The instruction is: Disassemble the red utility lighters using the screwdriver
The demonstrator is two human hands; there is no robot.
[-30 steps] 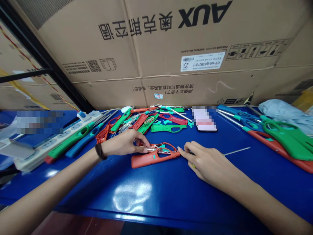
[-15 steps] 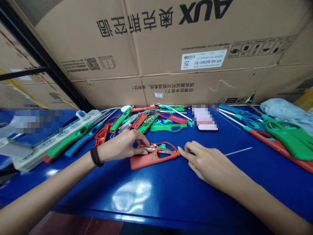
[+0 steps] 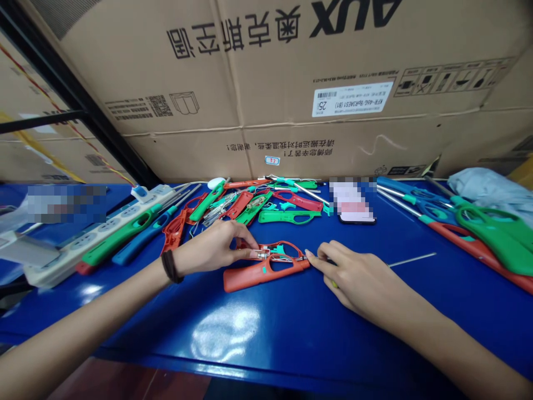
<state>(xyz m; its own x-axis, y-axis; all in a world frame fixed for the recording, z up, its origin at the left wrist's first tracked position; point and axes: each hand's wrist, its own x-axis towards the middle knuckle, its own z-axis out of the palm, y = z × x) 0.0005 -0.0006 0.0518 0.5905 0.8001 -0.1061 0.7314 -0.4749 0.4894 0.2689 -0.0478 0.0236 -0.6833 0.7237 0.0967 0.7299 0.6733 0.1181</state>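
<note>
An orange lighter handle shell [image 3: 255, 274] lies open on the blue table [image 3: 266, 328], with small metal and teal parts inside it. My left hand [image 3: 214, 251], a dark band on its wrist, pinches a small clear and metal part at the shell's upper edge. My right hand [image 3: 353, 275] rests on the table just right of the shell's front end, fingers curled and pinched on a thin metal rod [image 3: 412, 259] that sticks out to the right.
More orange, green and blue lighter handles and shells [image 3: 250, 206] are heaped behind. Finished long lighters [image 3: 478, 236] lie at the right, a white power strip [image 3: 79, 244] at the left, a phone [image 3: 353, 206] at the back. Big cardboard boxes [image 3: 291, 83] wall off the rear.
Hardly anything has moved. My left fingers have shifted slightly on the small part in the shell; my right hand stays put.
</note>
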